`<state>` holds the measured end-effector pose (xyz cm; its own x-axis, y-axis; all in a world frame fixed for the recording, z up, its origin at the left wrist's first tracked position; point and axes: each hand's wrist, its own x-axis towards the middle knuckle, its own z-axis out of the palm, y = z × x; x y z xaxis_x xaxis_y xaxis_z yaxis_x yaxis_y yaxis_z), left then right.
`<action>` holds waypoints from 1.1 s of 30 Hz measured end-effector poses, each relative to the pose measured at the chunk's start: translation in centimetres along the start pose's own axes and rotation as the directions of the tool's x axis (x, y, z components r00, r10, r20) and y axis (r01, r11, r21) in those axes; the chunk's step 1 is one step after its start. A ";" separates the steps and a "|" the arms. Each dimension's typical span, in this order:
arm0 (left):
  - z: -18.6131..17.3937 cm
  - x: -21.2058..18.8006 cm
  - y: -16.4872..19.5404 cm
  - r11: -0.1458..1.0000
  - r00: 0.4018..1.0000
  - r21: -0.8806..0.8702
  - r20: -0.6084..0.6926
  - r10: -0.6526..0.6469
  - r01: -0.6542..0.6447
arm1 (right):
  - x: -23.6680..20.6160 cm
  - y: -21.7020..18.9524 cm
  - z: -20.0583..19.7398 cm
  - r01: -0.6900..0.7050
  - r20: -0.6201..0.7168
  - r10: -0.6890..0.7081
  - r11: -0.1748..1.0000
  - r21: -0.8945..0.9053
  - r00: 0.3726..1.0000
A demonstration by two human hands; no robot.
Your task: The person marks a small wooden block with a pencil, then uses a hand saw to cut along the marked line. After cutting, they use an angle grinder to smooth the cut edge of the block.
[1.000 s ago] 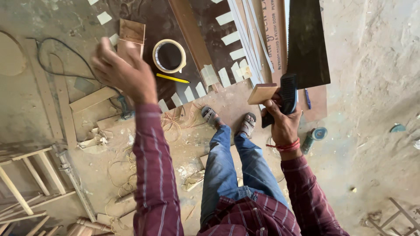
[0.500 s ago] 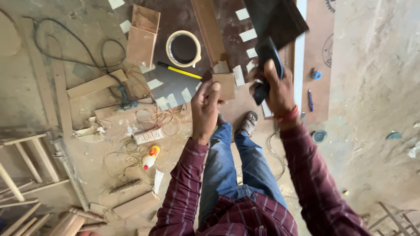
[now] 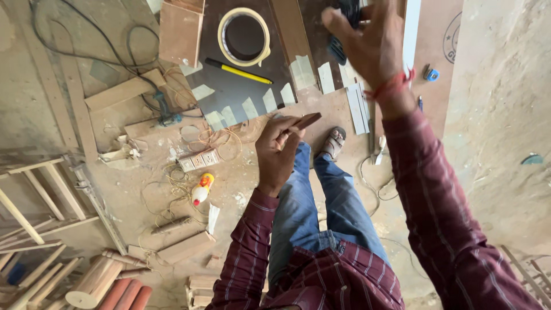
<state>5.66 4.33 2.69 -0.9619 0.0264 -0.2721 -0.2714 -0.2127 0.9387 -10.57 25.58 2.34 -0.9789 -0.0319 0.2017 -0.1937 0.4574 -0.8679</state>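
Head view: the left hand [image 3: 278,150] holds a small flat wooden piece [image 3: 303,121] above the person's knees, the fingers pressed together around its near end in a pinching grip. The piece's long axis runs diagonally, its free end pointing up and to the right in the frame, slightly raised, toward the dark board [image 3: 241,86] lying on the floor. The right hand [image 3: 370,43] is lifted at the top of the frame, fingers curled around a dark object [image 3: 347,11] that is largely hidden by the hand; what it is cannot be told. A red thread band [image 3: 393,86] circles that wrist. On the dark board lie a roll of tape [image 3: 244,35], a yellow pencil [image 3: 238,70] just beside it, and a wooden box [image 3: 181,26]; pale tape strips [image 3: 270,100] edge the board. On the dusty floor to the left are a white power strip [image 3: 199,161], tangled cables [image 3: 172,195], a small bottle with an orange cap [image 3: 202,189] and timber offcuts [image 3: 123,92]. One sandalled foot [image 3: 333,142] shows just right of the wooden piece. Nothing stands between the two hands.
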 end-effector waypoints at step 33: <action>0.4 -0.6 -14.3 0.966 0.952 -0.041 -0.166 -0.257 0.254 | -18.8 4.5 8.2 -0.528 0.109 0.520 0.801 0.283 0.847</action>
<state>10.08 7.73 -10.51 -0.8406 -0.0823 -0.5354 -0.5050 -0.2385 0.8295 6.40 20.98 -9.06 -0.9370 0.1142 -0.3302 0.3437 0.1318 -0.9298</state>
